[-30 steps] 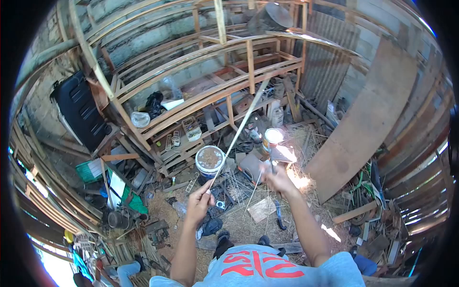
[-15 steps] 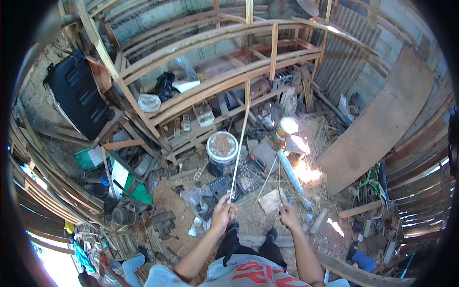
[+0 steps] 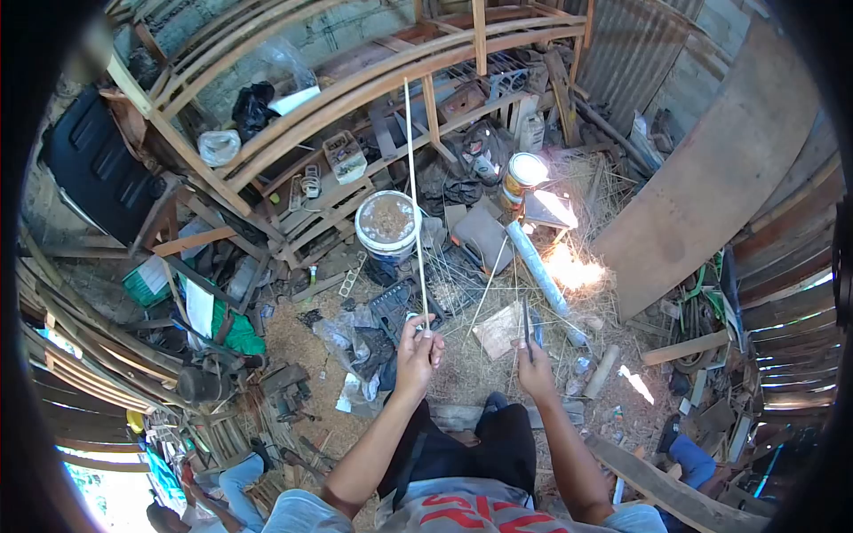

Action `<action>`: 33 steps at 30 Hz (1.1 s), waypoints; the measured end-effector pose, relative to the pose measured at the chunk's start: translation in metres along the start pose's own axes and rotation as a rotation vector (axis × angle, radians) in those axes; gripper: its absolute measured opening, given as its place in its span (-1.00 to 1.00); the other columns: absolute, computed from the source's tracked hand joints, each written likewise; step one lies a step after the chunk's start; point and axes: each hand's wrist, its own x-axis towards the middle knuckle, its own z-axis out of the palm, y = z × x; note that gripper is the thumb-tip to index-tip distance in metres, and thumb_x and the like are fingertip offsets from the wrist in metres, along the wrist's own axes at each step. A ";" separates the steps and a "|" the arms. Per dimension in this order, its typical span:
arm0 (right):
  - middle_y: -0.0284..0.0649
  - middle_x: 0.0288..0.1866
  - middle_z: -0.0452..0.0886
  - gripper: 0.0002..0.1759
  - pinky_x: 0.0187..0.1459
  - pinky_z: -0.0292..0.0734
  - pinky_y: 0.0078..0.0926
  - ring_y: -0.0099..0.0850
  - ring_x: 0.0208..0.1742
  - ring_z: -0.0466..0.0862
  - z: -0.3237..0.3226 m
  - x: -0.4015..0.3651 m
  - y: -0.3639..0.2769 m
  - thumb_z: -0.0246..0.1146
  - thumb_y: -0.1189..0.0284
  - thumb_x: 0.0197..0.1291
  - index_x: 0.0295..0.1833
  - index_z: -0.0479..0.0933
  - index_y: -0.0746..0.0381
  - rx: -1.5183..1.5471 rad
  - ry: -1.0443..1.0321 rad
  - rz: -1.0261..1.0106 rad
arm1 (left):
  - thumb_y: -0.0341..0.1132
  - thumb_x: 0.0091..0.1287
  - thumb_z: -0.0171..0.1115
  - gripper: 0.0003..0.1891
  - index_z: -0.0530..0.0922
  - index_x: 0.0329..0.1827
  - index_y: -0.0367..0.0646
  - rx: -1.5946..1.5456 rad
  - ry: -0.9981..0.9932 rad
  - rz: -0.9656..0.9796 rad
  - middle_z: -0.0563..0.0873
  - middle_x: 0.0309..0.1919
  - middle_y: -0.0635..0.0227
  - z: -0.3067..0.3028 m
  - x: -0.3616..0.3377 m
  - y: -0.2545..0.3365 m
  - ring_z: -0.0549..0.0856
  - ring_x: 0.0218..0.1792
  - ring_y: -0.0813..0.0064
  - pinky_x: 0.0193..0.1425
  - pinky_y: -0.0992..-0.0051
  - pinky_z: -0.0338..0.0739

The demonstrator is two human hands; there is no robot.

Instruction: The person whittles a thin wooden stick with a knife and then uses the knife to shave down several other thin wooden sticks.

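Near the middle of the view, my left hand (image 3: 418, 355) is closed around the lower end of a long thin pale stick (image 3: 414, 186), which rises nearly upright past a white bucket. To its right, my right hand (image 3: 535, 369) grips a narrow dark blade (image 3: 526, 322), which looks like a knife and points away from me. The two hands are apart, and the blade does not touch the stick. Below the hands, on the ground, lies a flat pale wood block (image 3: 499, 330).
A white bucket (image 3: 388, 218) stands ahead, with a paint can (image 3: 526, 171) and a grey pipe (image 3: 538, 268) to its right. A wooden rack (image 3: 355, 67) spans the back. A brown board (image 3: 702, 178) leans at right. Another person (image 3: 240, 480) is at lower left.
The view has shifted and tilted downward. The stick now stands more upright, its top leaning slightly left instead of right. Both hands keep their holds, and the blade is more visible.
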 end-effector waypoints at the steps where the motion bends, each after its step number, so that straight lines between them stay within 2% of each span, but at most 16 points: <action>1: -0.27 -0.56 0.50 -0.66 -0.37 0.41 -0.45 -0.51 -0.47 0.53 0.009 0.009 0.015 0.03 0.28 0.49 0.06 0.57 0.29 0.070 0.031 -0.020 | -0.33 0.57 -0.08 -0.73 0.32 0.26 -0.13 0.029 -0.001 0.006 0.55 -0.41 0.38 -0.006 0.013 -0.024 0.38 -0.62 0.73 -0.58 0.67 0.29; 2: -0.37 -0.59 0.40 -0.66 -0.43 0.35 -0.49 -0.57 -0.51 0.43 0.020 0.016 0.029 -0.02 0.28 0.52 0.02 0.58 0.28 0.081 0.057 0.029 | -0.34 0.57 -0.08 -0.73 0.33 0.26 -0.11 0.056 0.003 0.011 0.56 -0.41 0.38 -0.014 0.027 -0.050 0.38 -0.64 0.73 -0.60 0.67 0.29; 5: -0.42 -0.58 0.38 -0.64 -0.46 0.32 -0.52 -0.62 -0.52 0.40 0.072 0.051 0.106 -0.04 0.27 0.53 0.02 0.58 0.28 0.252 0.074 0.162 | -0.36 0.56 -0.09 -0.74 0.35 0.26 -0.10 0.154 0.047 0.030 0.58 -0.42 0.38 -0.042 0.089 -0.129 0.36 -0.68 0.74 -0.66 0.67 0.26; 7: -0.39 -0.54 0.40 -0.63 -0.41 0.34 -0.50 -0.58 -0.48 0.42 0.119 0.066 0.174 -0.02 0.26 0.53 0.02 0.57 0.31 0.317 0.118 0.216 | -0.37 0.56 -0.09 -0.73 0.35 0.25 -0.11 0.143 0.086 0.021 0.58 -0.42 0.38 -0.068 0.129 -0.186 0.35 -0.69 0.75 -0.67 0.68 0.25; 10: -0.31 -0.49 0.45 -0.64 -0.32 0.39 -0.45 -0.52 -0.43 0.46 0.173 0.096 0.238 -0.01 0.28 0.51 -0.04 0.56 0.34 0.399 0.166 0.156 | -0.39 0.54 -0.08 -0.73 0.38 0.24 -0.14 0.114 0.056 0.027 0.58 -0.42 0.39 -0.093 0.175 -0.247 0.34 -0.70 0.76 -0.66 0.68 0.21; 13: -0.49 -0.64 0.25 -0.68 -0.70 0.17 -0.60 -0.67 -0.73 0.26 0.212 0.101 0.296 -0.05 0.22 0.55 0.06 0.45 0.24 0.409 0.051 0.088 | -0.41 0.51 -0.07 -0.72 0.38 0.23 -0.15 0.082 0.042 -0.049 0.58 -0.43 0.38 -0.110 0.184 -0.300 0.32 -0.70 0.76 -0.66 0.69 0.17; 15: -0.46 -0.64 0.27 -0.68 -0.71 0.21 -0.57 -0.64 -0.74 0.27 0.226 0.098 0.323 -0.06 0.23 0.56 0.06 0.45 0.24 0.441 -0.014 0.148 | -0.43 0.49 -0.07 -0.72 0.39 0.22 -0.15 0.068 0.023 -0.101 0.57 -0.43 0.38 -0.122 0.184 -0.320 0.32 -0.70 0.76 -0.66 0.69 0.16; 17: -0.44 -0.63 0.28 -0.68 -0.71 0.24 -0.57 -0.62 -0.74 0.29 0.216 0.091 0.309 -0.07 0.23 0.56 0.06 0.45 0.24 0.567 -0.142 0.305 | -0.44 0.48 -0.08 -0.73 0.39 0.20 -0.15 0.046 -0.015 -0.144 0.57 -0.42 0.38 -0.139 0.184 -0.341 0.32 -0.69 0.75 -0.66 0.69 0.15; 18: -0.38 -0.61 0.39 -0.66 -0.70 0.28 -0.57 -0.59 -0.74 0.37 0.213 0.091 0.309 -0.08 0.23 0.56 0.06 0.44 0.27 0.454 -0.118 0.352 | -0.44 0.48 -0.09 -0.73 0.38 0.19 -0.15 0.045 -0.006 -0.185 0.57 -0.42 0.39 -0.142 0.179 -0.340 0.32 -0.69 0.75 -0.66 0.69 0.15; 19: -0.36 -0.59 0.43 -0.66 -0.71 0.28 -0.57 -0.58 -0.74 0.39 0.210 0.092 0.309 -0.08 0.23 0.56 0.07 0.44 0.28 0.422 -0.135 0.328 | -0.44 0.47 -0.09 -0.73 0.38 0.19 -0.16 0.045 0.008 -0.226 0.56 -0.41 0.39 -0.144 0.173 -0.336 0.32 -0.69 0.74 -0.66 0.68 0.15; 20: -0.33 -0.58 0.46 -0.65 -0.71 0.29 -0.58 -0.58 -0.73 0.42 0.207 0.091 0.306 -0.08 0.24 0.56 0.07 0.44 0.30 0.393 -0.153 0.305 | -0.42 0.48 -0.08 -0.73 0.38 0.20 -0.18 -0.051 -0.072 -0.261 0.54 -0.40 0.40 -0.145 0.170 -0.330 0.31 -0.69 0.74 -0.66 0.69 0.15; 23: -0.26 -0.53 0.55 -0.64 -0.70 0.32 -0.59 -0.58 -0.73 0.46 0.195 0.086 0.283 -0.07 0.25 0.56 0.08 0.44 0.34 0.333 -0.165 0.190 | -0.40 0.49 -0.06 -0.73 0.38 0.21 -0.20 -0.034 -0.254 -0.185 0.53 -0.41 0.42 -0.141 0.151 -0.313 0.30 -0.69 0.74 -0.66 0.70 0.14; 29: -0.24 -0.51 0.57 -0.63 -0.55 0.41 -0.53 -0.55 -0.63 0.51 0.185 0.077 0.259 -0.02 0.28 0.53 0.15 0.45 0.35 0.296 -0.165 0.089 | -0.41 0.50 -0.07 -0.70 0.41 0.24 -0.21 -0.050 -0.227 -0.170 0.53 -0.40 0.39 -0.150 0.137 -0.293 0.29 -0.69 0.77 -0.65 0.72 0.14; 31: -0.19 -0.50 0.57 -0.62 -0.46 0.45 -0.47 -0.49 -0.56 0.55 0.189 0.071 0.257 -0.03 0.31 0.52 0.25 0.41 0.35 0.153 -0.063 -0.122 | -0.42 0.49 -0.07 -0.67 0.40 0.28 -0.19 -0.142 -0.240 -0.179 0.53 -0.40 0.39 -0.156 0.132 -0.289 0.28 -0.70 0.77 -0.65 0.73 0.13; 32: -0.17 -0.49 0.57 -0.60 -0.41 0.47 -0.44 -0.46 -0.53 0.57 0.191 0.067 0.254 -0.03 0.33 0.52 0.30 0.39 0.35 0.083 -0.007 -0.228 | -0.44 0.51 -0.12 -0.62 0.34 0.37 -0.17 -0.187 -0.264 -0.215 0.57 -0.39 0.36 -0.159 0.128 -0.286 0.27 -0.69 0.77 -0.65 0.71 0.12; 33: -0.14 -0.49 0.57 -0.58 -0.38 0.47 -0.41 -0.44 -0.50 0.58 0.189 0.062 0.242 -0.04 0.34 0.51 0.35 0.35 0.34 0.075 -0.019 -0.249 | -0.44 0.51 -0.12 -0.60 0.32 0.40 -0.15 -0.203 -0.267 -0.210 0.56 -0.39 0.36 -0.159 0.124 -0.281 0.27 -0.70 0.77 -0.65 0.72 0.11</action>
